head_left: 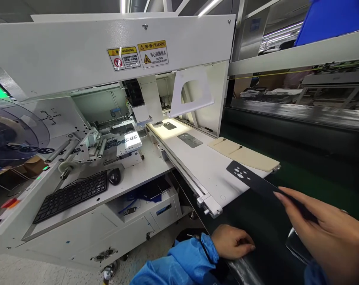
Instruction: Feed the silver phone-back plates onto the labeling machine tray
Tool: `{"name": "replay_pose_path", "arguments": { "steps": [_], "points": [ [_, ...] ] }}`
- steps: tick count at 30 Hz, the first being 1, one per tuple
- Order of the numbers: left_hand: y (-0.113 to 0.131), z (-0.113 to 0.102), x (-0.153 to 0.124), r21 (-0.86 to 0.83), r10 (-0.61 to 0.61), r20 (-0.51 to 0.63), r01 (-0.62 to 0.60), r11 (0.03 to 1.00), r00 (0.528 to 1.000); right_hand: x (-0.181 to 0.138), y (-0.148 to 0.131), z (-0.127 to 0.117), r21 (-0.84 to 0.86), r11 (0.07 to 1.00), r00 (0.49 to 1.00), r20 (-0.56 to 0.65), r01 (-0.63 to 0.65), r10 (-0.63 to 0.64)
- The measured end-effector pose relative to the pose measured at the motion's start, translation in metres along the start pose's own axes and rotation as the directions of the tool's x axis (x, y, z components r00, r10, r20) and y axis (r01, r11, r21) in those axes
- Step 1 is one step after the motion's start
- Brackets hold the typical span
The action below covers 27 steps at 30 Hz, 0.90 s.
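Note:
My right hand [327, 233] grips a thin black panel [250, 178] with small cut-out holes, holding it by its near end so its far end reaches over the white conveyor belt [203, 166]. My left hand [231, 241], in a blue sleeve, rests curled on the edge of the dark green belt [316, 174] with nothing visible in it. Two more dark panels [190, 139] lie on the white conveyor, further in toward the machine.
A white machine housing [108, 51] with yellow warning labels spans the top. A black keyboard [72, 196] and mouse [114, 176] sit on its lower shelf at the left. A beige pad [244, 154] lies by the conveyor's end. Racks stand behind the green belt.

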State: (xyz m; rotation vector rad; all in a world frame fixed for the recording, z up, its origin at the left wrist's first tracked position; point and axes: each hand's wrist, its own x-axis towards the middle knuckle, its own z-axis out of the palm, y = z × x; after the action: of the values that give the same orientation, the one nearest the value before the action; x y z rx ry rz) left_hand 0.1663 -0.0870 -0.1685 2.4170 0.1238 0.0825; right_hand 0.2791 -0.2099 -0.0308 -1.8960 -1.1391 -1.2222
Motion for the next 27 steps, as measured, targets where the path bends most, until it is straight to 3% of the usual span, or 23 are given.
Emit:
{"name": "replay_pose_path", "arguments": {
  "steps": [3, 10, 15, 20, 27],
  "points": [
    [-0.001, 0.0, 0.001, 0.007, 0.02, 0.001, -0.02, 1.0, 1.0, 0.011, -0.011, 0.004, 0.043, 0.995, 0.996, -0.022, 0.091, -0.09],
    [0.002, -0.003, 0.002, -0.002, 0.017, 0.02, -0.017, 1.0, 1.0, 0.016, -0.017, 0.02, -0.044, 0.978, 0.978, -0.041, 0.203, -0.205],
    [0.0, -0.001, 0.001, -0.042, 0.023, 0.013, -0.023, 0.999, 1.0, 0.009, -0.035, 0.058, 0.06, 0.976, 0.961, 0.173, 0.209, -0.216],
    [0.0, 0.0, -0.001, -0.105, 0.049, -0.024, -0.051, 0.993, 0.998, -0.005, -0.046, 0.081, 0.198, 0.951, 0.865, 0.403, 0.237, -0.299],
    [0.0, 0.0, -0.003, -0.118, 0.057, -0.032, -0.061, 0.991, 0.998, -0.002, -0.046, 0.09, 0.285, 0.95, 0.746, 0.605, 0.126, -0.28]
  ]
}}
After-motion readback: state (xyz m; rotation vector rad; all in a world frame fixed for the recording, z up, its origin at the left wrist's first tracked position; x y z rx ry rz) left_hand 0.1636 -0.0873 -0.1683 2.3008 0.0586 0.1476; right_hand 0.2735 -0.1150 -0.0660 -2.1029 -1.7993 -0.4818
